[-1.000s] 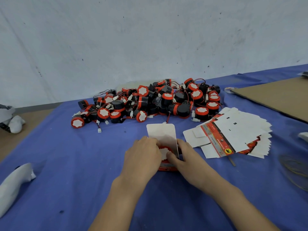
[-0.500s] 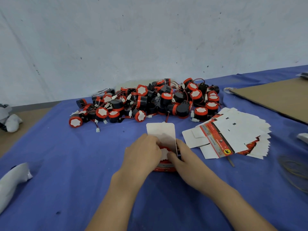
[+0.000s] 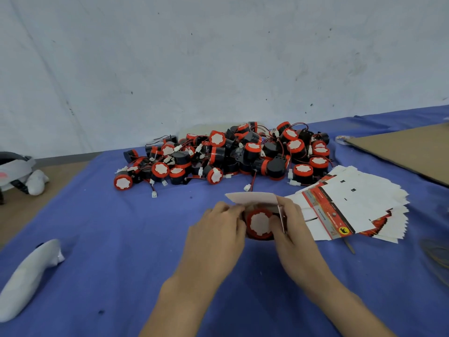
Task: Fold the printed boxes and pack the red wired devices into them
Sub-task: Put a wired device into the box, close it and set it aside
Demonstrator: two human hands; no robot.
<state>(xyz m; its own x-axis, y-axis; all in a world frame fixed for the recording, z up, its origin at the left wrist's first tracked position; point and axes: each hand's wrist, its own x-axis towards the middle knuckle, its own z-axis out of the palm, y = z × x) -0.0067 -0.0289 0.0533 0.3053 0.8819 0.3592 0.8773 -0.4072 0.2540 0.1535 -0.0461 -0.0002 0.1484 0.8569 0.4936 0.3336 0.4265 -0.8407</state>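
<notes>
Devices (image 3: 230, 154) heaped on blue cloth (image 3: 97, 239), white wall (image 3: 218, 57) behind.

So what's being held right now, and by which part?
One printed box with a red device inside: left hand grips its left side, right hand its right side.

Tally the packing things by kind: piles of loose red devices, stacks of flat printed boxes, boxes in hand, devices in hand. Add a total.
Pile of loose red wired devices: 1
Stack of flat printed boxes: 1
Box gripped by left hand and right hand: 1
Red wired device inside that box: 1
Total: 4
</notes>
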